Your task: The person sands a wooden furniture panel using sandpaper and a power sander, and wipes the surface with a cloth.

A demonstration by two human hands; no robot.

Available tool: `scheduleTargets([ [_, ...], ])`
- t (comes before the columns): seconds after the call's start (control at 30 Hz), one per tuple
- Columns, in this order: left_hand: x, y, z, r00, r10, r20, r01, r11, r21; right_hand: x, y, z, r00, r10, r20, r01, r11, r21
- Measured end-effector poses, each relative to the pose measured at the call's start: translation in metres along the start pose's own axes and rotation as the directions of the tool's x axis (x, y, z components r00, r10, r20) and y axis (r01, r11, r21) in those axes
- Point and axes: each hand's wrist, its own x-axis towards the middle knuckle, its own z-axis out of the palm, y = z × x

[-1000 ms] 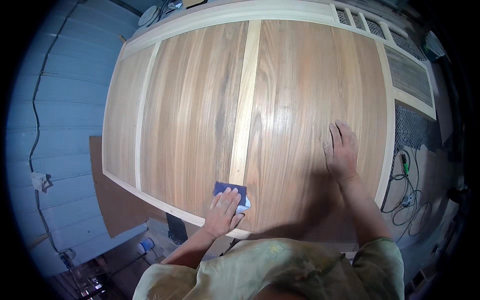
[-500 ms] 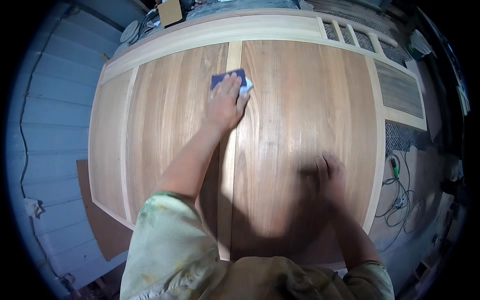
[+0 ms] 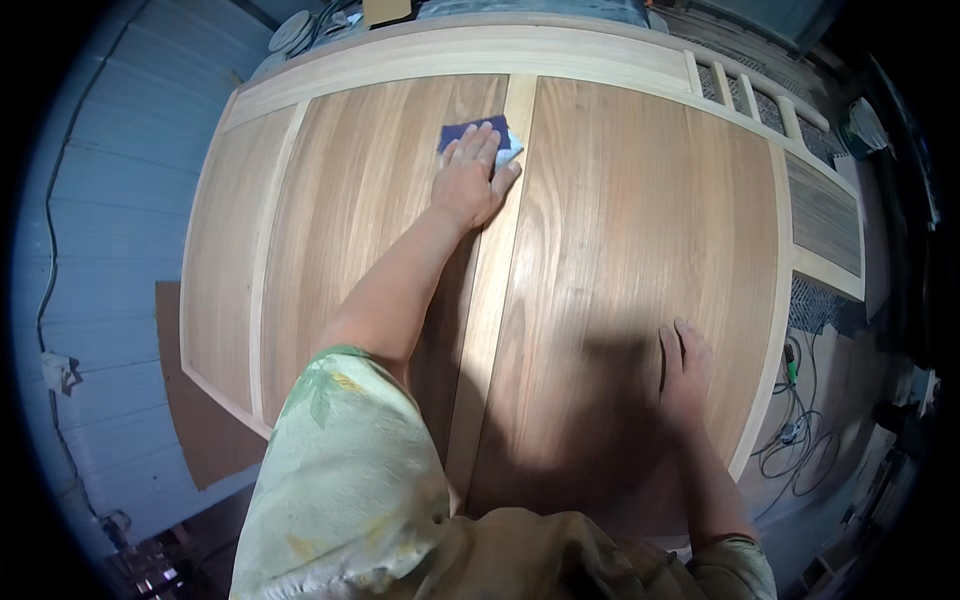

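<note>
The head-worn left fisheye camera is looking down from above the near side of the large, brown, pale-framed rectangular wooden panel (image 3: 640, 230), facing its far edge (image 3: 540, 28), near enough that the panel is filling the view's middle.

A woodworking workshop, judging by the large framed wooden panel (image 3: 640, 230) and coiled cable (image 3: 790, 432).

The left hand (image 3: 468, 185) and purple sheet (image 3: 454, 132) have advanced from the near end to the far end of the pale strip (image 3: 497, 260), shifting left onto the brown panel (image 3: 370, 190).
</note>
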Motion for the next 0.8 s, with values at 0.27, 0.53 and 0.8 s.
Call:
scheduleTargets([
  [0.27, -0.335, 0.064, -0.103, 0.901, 0.019, 0.433, -0.004, 0.999, -0.037, -0.004, -0.008, -0.005, 0.999, 0.038, 0.028, -0.038, 0.999, 0.018],
  [0.53, -0.171, 0.043, -0.042, 0.998, -0.027, 0.058, 0.028, 1.000, -0.010, 0.005, -0.005, 0.002, 0.999, -0.026, -0.018, 0.026, 1.000, -0.004],
  [0.8, -0.415, 0.105, -0.098, 0.937, -0.133, 0.324, 0.144, 0.990, -0.008, -0.005, -0.007, 0.004, 0.999, 0.017, -0.041, -0.020, 0.998, -0.057],
])
